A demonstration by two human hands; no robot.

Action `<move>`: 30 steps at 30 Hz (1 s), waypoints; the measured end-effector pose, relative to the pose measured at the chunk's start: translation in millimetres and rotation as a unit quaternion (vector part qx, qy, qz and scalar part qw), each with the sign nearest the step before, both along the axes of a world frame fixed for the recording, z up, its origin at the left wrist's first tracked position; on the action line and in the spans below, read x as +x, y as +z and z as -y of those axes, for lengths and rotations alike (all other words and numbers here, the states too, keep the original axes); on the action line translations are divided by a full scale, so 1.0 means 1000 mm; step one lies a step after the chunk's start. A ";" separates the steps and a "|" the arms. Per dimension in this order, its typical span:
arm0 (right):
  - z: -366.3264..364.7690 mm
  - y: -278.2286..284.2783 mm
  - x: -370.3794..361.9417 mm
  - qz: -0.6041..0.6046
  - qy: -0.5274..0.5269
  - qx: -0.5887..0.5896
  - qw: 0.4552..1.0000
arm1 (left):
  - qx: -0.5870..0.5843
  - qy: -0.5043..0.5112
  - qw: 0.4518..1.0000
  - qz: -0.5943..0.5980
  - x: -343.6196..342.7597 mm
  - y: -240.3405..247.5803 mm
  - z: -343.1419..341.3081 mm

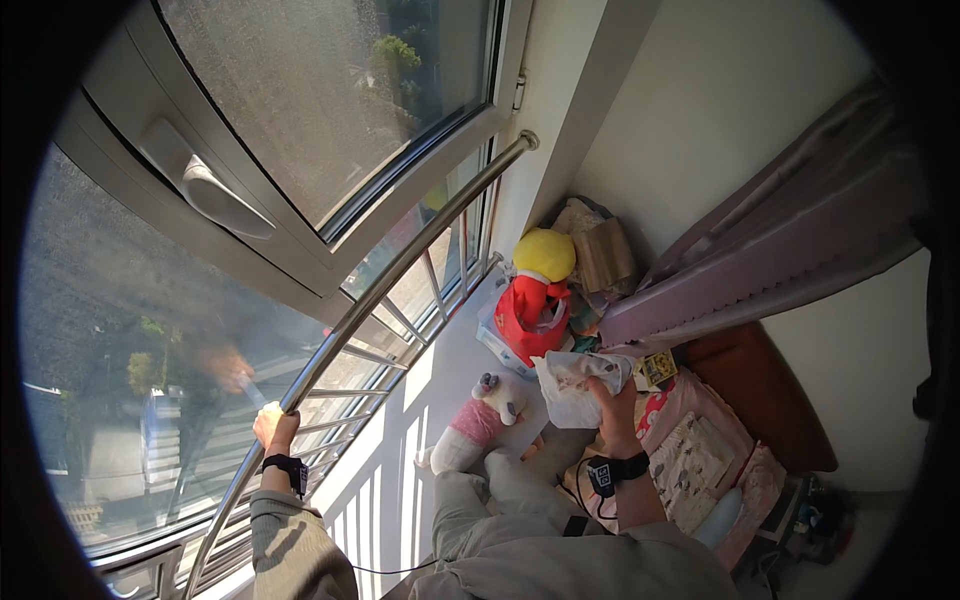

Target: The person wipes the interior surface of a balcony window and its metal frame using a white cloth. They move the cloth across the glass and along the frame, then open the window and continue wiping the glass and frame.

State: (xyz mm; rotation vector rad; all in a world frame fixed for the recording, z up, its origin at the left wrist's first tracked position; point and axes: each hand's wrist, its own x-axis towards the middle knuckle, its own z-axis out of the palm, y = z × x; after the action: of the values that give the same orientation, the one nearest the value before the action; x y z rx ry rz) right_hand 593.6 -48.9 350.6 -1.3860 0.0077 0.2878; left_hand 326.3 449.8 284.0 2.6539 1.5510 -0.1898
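Beside the metal railing (345, 325), my left hand (276, 428) reaches to the window glass (120, 330) with its fingers closed. A pale strip (257, 394) shows at its fingertips; whether this is a held thing or partly a reflection, I cannot make out. My right hand (617, 408) grips a crumpled white cloth or tissue (572, 392) with grey-brown smudges, over the ledge. Below and left of that cloth lies a white plush toy (478, 425) in a pink top, close to my knees. Both wrists carry black bands with small devices.
A window handle (215, 190) juts from the frame at upper left. On the sunlit sill (395, 440) sit a red bag (522, 325), a yellow plush (544, 254) and brown bags (603, 255). A mauve curtain (760, 230) hangs right, above pink bedding (690, 450) and a brown cushion (765, 390).
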 end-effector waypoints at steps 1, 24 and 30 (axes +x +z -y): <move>0.007 0.006 0.002 0.005 -0.017 0.038 0.999 | 0.003 -0.002 1.000 -0.007 0.000 0.000 0.000; 0.004 0.091 -0.060 -0.098 -0.206 0.059 0.972 | -0.037 -0.018 0.999 0.003 -0.002 -0.002 -0.003; -0.031 0.097 -0.038 -0.077 -0.140 0.114 0.981 | -0.002 -0.035 0.999 0.034 -0.005 -0.007 -0.002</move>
State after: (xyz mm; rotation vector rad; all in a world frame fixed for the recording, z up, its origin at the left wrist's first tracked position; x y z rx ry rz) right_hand 555.1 -17.9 447.5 -1.1152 0.2869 0.1537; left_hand 321.1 452.2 276.7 2.6829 1.4368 -0.1045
